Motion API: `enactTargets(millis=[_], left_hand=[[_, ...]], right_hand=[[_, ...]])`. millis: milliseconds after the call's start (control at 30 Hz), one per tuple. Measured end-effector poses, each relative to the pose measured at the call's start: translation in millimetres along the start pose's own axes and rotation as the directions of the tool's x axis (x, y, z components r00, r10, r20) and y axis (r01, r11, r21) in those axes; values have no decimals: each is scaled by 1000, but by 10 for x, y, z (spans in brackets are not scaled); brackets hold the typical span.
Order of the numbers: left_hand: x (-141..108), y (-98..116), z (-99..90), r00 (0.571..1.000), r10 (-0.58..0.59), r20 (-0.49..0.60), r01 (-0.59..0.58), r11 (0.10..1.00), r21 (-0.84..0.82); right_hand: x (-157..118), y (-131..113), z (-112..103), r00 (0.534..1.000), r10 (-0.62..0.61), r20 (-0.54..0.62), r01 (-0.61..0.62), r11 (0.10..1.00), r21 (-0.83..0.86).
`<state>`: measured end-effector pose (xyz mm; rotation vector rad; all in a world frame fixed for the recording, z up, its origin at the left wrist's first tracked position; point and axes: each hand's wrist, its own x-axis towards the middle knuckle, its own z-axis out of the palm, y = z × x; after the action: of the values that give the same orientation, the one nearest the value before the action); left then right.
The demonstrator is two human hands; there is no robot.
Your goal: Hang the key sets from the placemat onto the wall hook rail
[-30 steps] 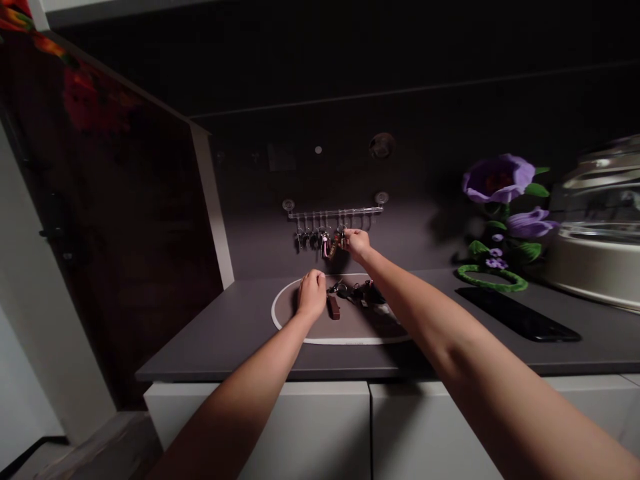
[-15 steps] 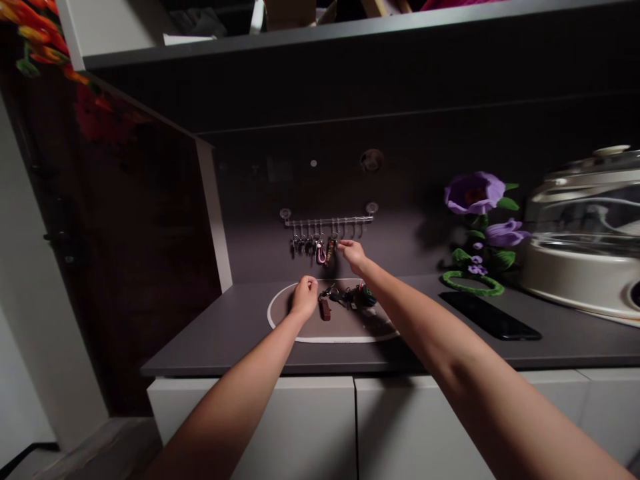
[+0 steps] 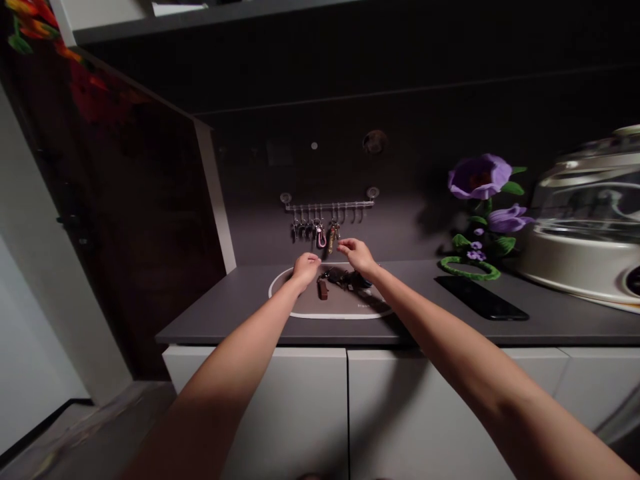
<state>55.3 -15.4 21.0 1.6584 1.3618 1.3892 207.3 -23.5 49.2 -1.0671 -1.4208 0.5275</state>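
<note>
A clear hook rail (image 3: 330, 206) is fixed to the back wall, with several keys (image 3: 303, 230), a pink clip (image 3: 321, 237) and a patterned strap (image 3: 331, 240) hanging from it. Just below and right of the strap is my right hand (image 3: 356, 253), thumb and forefinger a little apart with nothing seen between them. Over the left part of the oval mat (image 3: 345, 315), my left hand (image 3: 306, 268) has its fingers drawn together; whether they hold anything is too small to tell. A brown key fob (image 3: 323, 289) and a dark bunch of keys (image 3: 345, 278) lie on the mat.
On the right of the counter (image 3: 210, 313) lie a black phone (image 3: 480, 298) and a green ring (image 3: 470, 268) beneath purple flowers (image 3: 481, 177). A cream appliance with a clear cover (image 3: 590, 260) stands at far right. A shelf (image 3: 250, 60) overhangs the counter.
My right hand has come away from the hanging strap and lowered slightly, its fingers parting. My left hand has risen nearer to the rail. The view has tilted down.
</note>
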Motion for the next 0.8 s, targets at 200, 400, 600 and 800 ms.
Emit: enactTargets(millis=[200,400,600,800], left_hand=[[-8,-151,98,998,63,30,-64,998,28],[23,-289,80,987,130,94,-144,975,167],[45,-327,67,965,185,184,-229,939,257],[42,-317,65,963,173,207,-237,910,341]], right_hand=[[-271,83,-85,978,-171,123,208,885,-416],[-323,155,-102,923,-200,329,374,674,-638],[-337,181,-71,919,-168,358,384,592,-708],[-352,152,-62,918,-145,368,385,537,-750]])
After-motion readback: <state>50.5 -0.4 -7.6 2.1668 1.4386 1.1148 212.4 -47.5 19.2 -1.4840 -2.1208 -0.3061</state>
